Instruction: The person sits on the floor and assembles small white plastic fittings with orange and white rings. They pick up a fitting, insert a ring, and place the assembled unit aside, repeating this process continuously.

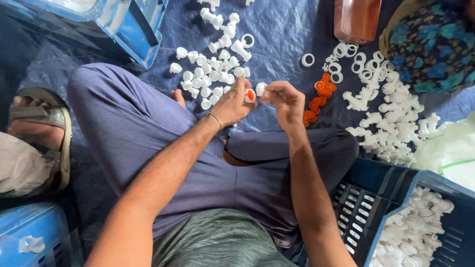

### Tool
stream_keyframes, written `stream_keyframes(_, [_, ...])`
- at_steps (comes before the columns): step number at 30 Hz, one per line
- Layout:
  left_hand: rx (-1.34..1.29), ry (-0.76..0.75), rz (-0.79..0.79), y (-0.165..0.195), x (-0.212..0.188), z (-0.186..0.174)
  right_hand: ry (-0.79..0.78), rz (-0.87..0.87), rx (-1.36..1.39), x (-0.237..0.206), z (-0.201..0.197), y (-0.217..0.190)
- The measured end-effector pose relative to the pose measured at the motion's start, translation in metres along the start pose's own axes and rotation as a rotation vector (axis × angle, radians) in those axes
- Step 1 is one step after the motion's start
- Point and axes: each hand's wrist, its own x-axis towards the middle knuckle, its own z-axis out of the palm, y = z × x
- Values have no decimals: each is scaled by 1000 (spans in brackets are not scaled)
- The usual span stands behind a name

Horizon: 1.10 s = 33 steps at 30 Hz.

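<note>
Head view shows our left hand (232, 104) pinching a white cap with orange insert (250, 95) against the small white fitting (261, 89) pinched in our right hand (287, 101), above our lap; pressing them together squarely seems next.

A small floor-level assembly workshop: heaps of white plastic fittings (391, 118) and orange caps (319, 101) lie on a blue tarpaulin (282, 34), with a dark blue crate (396, 193) of parts beside them

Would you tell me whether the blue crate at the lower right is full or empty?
Partly full. The blue crate holds a heap of white plastic parts at its far end, while the slotted wall nearer the person's knee stays bare.
</note>
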Motion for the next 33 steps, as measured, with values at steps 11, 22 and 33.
stream_keyframes(11, [171,-57,116,14,-7,-1,-74,168,-226,-2,-1,-8])
stream_keyframes(22, [74,115,273,9,3,2,318,28,-1162,63,-100,29])
stream_keyframes(33, [59,119,204,8,3,-1,303,86,-679,52,-70,19])
